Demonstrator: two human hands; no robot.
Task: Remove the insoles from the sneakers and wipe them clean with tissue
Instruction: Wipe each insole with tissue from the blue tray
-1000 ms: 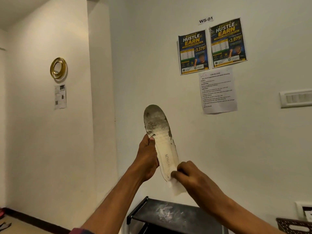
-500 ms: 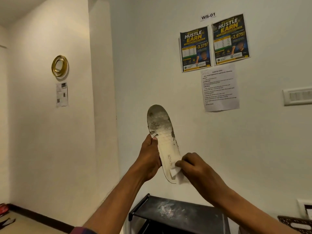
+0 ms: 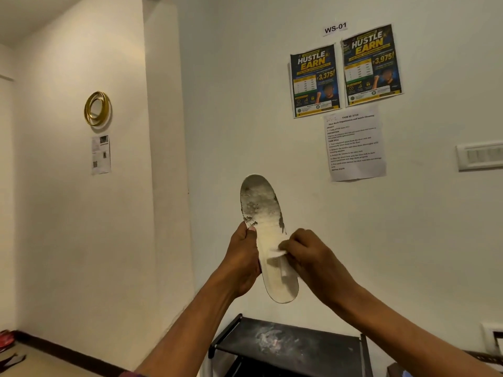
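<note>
A white insole point(image 3: 262, 213) stands upright in front of the wall, toe end up and stained dark grey, heel end pale. My left hand point(image 3: 242, 257) grips its left edge at mid-length, thumb on the face. My right hand point(image 3: 310, 257) pinches a folded white tissue point(image 3: 276, 254) and presses it against the middle of the insole's face. No sneakers are in view.
A black shoe rack point(image 3: 294, 346) with a dusty top stands below the hands against the wall. Posters and a task sheet point(image 3: 353, 142) hang at upper right, a switch plate point(image 3: 480, 156) at right. Red footwear point(image 3: 5, 340) lies on the floor at far left.
My right hand has slid the tissue up the insole from the heel end to the middle. The left hand has kept its grip and the insole stays upright.
</note>
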